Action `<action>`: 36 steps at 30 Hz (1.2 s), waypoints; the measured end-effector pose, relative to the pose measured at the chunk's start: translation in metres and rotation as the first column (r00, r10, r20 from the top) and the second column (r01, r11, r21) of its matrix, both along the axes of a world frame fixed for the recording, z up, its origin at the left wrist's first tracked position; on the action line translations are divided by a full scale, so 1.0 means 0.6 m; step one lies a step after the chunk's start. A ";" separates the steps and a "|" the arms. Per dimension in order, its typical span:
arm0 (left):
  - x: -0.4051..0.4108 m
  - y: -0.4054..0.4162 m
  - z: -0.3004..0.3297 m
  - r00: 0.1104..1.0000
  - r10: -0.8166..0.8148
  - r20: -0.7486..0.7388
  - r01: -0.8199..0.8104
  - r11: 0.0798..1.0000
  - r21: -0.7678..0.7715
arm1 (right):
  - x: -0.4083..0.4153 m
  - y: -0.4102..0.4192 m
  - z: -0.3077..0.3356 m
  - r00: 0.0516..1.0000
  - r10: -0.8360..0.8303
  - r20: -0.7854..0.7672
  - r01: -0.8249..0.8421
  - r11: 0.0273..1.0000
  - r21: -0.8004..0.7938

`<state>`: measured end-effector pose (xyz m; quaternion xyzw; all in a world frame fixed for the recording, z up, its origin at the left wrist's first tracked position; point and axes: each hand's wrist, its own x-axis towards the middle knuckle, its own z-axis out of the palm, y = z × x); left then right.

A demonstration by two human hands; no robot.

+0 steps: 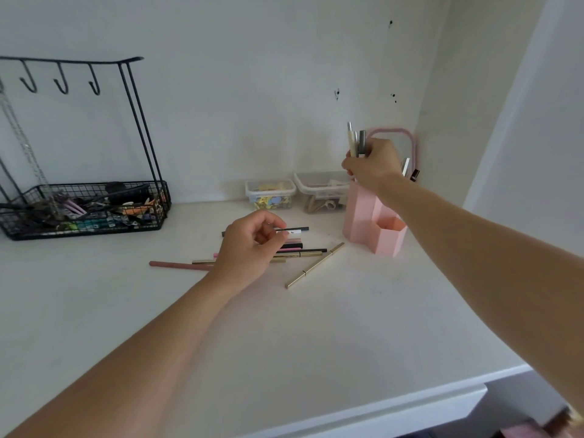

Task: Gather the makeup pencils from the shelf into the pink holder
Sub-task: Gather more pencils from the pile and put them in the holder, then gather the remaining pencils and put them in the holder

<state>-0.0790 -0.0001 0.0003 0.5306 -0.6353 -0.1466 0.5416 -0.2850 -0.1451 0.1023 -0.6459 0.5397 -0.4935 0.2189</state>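
The pink holder (384,238), made of hexagonal tubes, stands at the back right of the white shelf (316,327). My right hand (373,165) grips a small bunch of makeup pencils (357,142) upright just above the holder's tall tube. A loose pile of makeup pencils (300,249) lies in the middle of the shelf, black, pink and gold ones. A long gold pencil (314,265) lies slanted at the pile's right. A brown-pink pencil (177,264) lies to the left. My left hand (249,248) hovers over the pile with fingers curled, thumb and fingertips near a white-banded pencil.
A black wire basket (85,210) with hooks and small clutter stands at the back left. Two clear plastic boxes (271,194) of small items sit against the back wall. A pink-rimmed mirror (401,137) leans in the corner behind the holder. The shelf's front edge (410,403) runs lower right.
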 end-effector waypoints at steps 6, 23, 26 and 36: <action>0.001 0.001 -0.001 1.000 0.009 0.014 -0.009 1.000 0.008 | -0.008 -0.005 -0.014 0.996 0.029 -0.089 -0.041 0.991 -0.126; 0.019 -0.008 0.002 0.983 0.182 -0.013 -0.182 0.983 -0.006 | 0.101 0.126 -0.018 0.800 0.369 -0.473 -0.540 0.787 -0.299; 0.042 -0.009 0.005 0.937 0.350 0.016 -0.349 0.937 -0.013 | 0.144 0.123 -0.074 0.644 0.510 -0.571 -0.587 0.808 0.060; 0.104 -0.012 -0.007 0.688 0.376 0.621 -0.683 0.625 0.379 | 0.168 0.068 -0.173 0.574 0.481 -0.663 -0.462 0.858 0.222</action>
